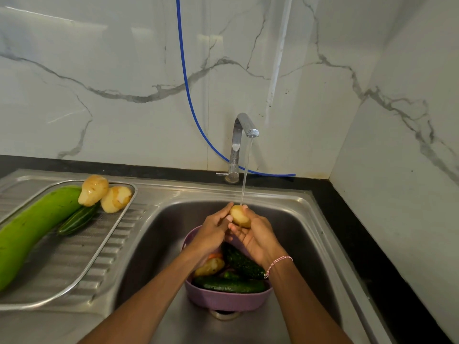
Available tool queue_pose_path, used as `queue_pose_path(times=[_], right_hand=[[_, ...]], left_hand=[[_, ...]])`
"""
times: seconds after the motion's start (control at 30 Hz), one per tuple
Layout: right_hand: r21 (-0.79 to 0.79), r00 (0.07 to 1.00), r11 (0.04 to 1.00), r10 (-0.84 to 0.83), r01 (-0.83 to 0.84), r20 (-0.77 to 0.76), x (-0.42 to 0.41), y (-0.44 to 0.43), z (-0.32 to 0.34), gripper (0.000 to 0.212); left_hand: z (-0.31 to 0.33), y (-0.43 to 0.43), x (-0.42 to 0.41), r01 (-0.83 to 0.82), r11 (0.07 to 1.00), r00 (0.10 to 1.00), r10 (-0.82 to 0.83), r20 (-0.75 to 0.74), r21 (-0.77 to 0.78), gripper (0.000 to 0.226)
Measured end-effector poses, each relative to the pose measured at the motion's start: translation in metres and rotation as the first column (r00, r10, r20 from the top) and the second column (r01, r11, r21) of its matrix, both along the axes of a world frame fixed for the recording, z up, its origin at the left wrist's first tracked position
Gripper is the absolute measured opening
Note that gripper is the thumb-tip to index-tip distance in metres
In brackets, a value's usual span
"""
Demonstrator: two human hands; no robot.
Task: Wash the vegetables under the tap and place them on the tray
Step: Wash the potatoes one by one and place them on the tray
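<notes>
Yellow potato [239, 216] sits under the tap's [242, 131] stream over the sink [159, 247], left grip [213, 230] and right grip [257, 238] both curled around it. Two potatoes [93, 190], bottle gourd [37, 224] and cucumber [78, 219] lie on the steel tray [82, 248].

Veined marble walls [124, 70] meet a black countertop [360, 219].

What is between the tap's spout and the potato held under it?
Only a stream of running water, falling from the tap's spout onto the potato held by the left hand and right hand. The head view shows nothing else there.
</notes>
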State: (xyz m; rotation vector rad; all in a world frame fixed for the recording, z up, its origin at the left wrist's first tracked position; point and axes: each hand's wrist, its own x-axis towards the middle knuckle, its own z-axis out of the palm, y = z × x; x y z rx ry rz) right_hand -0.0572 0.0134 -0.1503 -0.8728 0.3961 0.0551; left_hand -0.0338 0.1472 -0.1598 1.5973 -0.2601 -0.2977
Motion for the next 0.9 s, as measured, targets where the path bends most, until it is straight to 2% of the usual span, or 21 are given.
queue_pose_path(times=[0.13,0.2,0.27,0.33,0.43,0.57,0.63,0.73,0.8,0.9], right_hand=[[0.068,0.999,0.998,-0.004,0.001,0.045,-0.001,0.001,0.005,0.039],[0.075,0.997,0.997,-0.024,0.018,0.076,-0.001,0.0,0.006,0.045],[0.054,0.995,0.997,-0.051,0.047,0.082,-0.001,-0.002,0.005,0.051],[0.012,0.995,0.998,-0.069,0.069,0.071,0.0,-0.004,0.003,0.048],[-0.131,0.998,0.99,-0.05,0.046,-0.029,-0.001,-0.004,0.0,0.036],[-0.221,0.989,0.974,0.014,-0.046,-0.146,-0.001,-0.003,-0.006,0.058],[-0.197,0.989,0.978,0.046,-0.074,-0.142,-0.001,-0.002,-0.008,0.058],[-0.038,0.994,0.998,0.041,-0.045,-0.1,0.0,-0.002,-0.009,0.055],[-0.035,0.994,0.999,0.02,-0.024,-0.105,-0.001,-0.002,-0.008,0.058],[-0.229,0.986,0.97,0.045,-0.081,-0.158,-0.003,0.0,-0.011,0.064]], left_hand=[[0.001,0.0,0.001,-0.031,0.999,0.997,0.028,0.078,0.042,0.046],[0.001,-0.001,0.001,-0.014,0.999,0.995,0.009,0.099,0.042,0.047],[0.001,-0.002,0.0,0.011,0.998,0.991,-0.02,0.13,0.069,0.05],[0.0,-0.002,0.0,0.03,0.994,0.988,-0.045,0.148,0.103,0.054],[-0.004,-0.002,0.004,0.007,0.987,0.984,-0.036,0.175,0.161,0.056],[-0.006,-0.001,0.008,-0.025,0.973,0.969,-0.034,0.246,0.23,0.049],[-0.007,0.001,0.008,-0.034,0.97,0.964,-0.032,0.264,0.24,0.047],[-0.008,0.005,0.013,-0.082,0.967,0.957,0.009,0.289,0.241,0.046],[-0.011,0.007,0.015,-0.083,0.974,0.971,0.032,0.236,0.211,0.044],[-0.011,0.011,0.014,-0.046,0.995,0.999,0.047,-0.008,0.087,0.039]])
